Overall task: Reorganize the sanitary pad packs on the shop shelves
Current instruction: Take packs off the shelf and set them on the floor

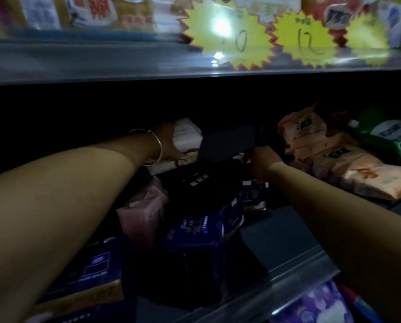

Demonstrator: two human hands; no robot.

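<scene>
Shelf [288, 231], dim interior. Left hand [169, 145], bangle [156, 145] on wrist: reaches to the back, grip against a white pack [186, 134]; whether it is closed on it cannot be told. Right hand [261, 160]: grip curled shut at the lower edge of a dark pack [227, 143], just right of the white one. Blue packs [195, 231] and pink pack [143, 210] lie nearer the front, below both arms. Orange packs [330, 159] stacked to the right.

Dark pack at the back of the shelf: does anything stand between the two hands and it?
Nothing visible does. The left hand and right hand are already at either side of the dark pack, though dim light hides the actual grip.
</scene>
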